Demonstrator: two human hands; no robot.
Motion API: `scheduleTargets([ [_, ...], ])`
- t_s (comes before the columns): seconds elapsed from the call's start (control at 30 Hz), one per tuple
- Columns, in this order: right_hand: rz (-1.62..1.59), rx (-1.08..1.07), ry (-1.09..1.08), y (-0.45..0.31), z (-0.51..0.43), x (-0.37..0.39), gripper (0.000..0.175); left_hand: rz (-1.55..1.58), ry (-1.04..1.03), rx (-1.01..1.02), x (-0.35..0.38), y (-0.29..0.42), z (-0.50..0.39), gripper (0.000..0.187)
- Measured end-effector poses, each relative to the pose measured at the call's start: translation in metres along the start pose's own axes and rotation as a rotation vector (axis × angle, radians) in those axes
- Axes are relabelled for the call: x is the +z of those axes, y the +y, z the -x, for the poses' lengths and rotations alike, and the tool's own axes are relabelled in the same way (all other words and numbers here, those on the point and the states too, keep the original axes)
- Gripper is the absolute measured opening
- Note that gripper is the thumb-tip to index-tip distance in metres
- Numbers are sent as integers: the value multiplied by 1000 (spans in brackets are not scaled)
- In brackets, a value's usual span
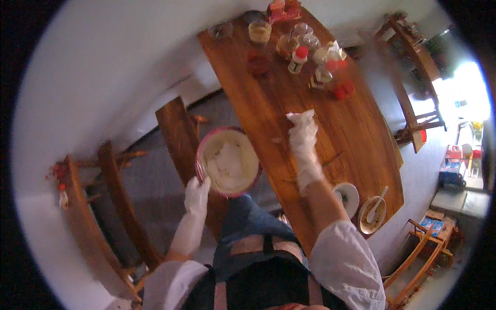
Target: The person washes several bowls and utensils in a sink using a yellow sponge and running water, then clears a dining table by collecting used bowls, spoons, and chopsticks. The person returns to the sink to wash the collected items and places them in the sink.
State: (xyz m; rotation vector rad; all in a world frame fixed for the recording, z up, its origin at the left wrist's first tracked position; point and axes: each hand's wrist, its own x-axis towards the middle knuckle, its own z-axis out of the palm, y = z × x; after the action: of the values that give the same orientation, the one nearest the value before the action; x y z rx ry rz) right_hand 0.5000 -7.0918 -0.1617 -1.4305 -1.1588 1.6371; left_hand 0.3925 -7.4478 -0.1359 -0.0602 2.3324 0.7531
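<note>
My left hand (197, 193), in a thin whitish glove, grips the pink rim of a round basin (228, 162) beside the near edge of the wooden table (360, 147). Crumpled white material, possibly tissues, lies in the basin. My right hand (303, 130), gloved the same way, is over the middle of the tabletop with a crumpled white tissue or cloth (308, 114) at its fingers; blur makes the two hard to separate. Right of my right forearm stand a white bowl (347, 197), partly hidden, and a bowl with food remains (367, 224) and a white spoon (376, 205).
At the table's far end are a red-capped bottle (297, 62), glass jars (259, 31), red containers (343, 90) and a red box (285, 11). A wooden bench (178, 135) stands left of the table, with another table (89, 228) beyond. More wooden furniture stands at the right.
</note>
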Motion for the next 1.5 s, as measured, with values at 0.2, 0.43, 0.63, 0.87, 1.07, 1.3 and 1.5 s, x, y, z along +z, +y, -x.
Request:
scheduleTargets([
  [0.2,854,-351,-805,119,80,95,38,-90,-86,49,-36,33,-53,55],
  [0.43,311,-933,-430,60,36,-37,18,-6,-205,220,-46,23,-93,38],
  [0.63,1385,87,-115,53,5,-127,38,491,-365,43,-36,17,-99,37],
  [0.87,872,-428,378,68,-8,-160,18,328,-357,221,-36,26,-84,50],
  [1.07,779,122,-334,35,-13,-25,33,223,-357,101,-32,47,-73,63],
  [1.3,658,153,409,-33,-129,-312,17,-244,-272,466,-40,47,-65,61],
  [1.5,1509,456,166,-52,-95,-416,27,219,-310,73,-30,59,-62,53],
])
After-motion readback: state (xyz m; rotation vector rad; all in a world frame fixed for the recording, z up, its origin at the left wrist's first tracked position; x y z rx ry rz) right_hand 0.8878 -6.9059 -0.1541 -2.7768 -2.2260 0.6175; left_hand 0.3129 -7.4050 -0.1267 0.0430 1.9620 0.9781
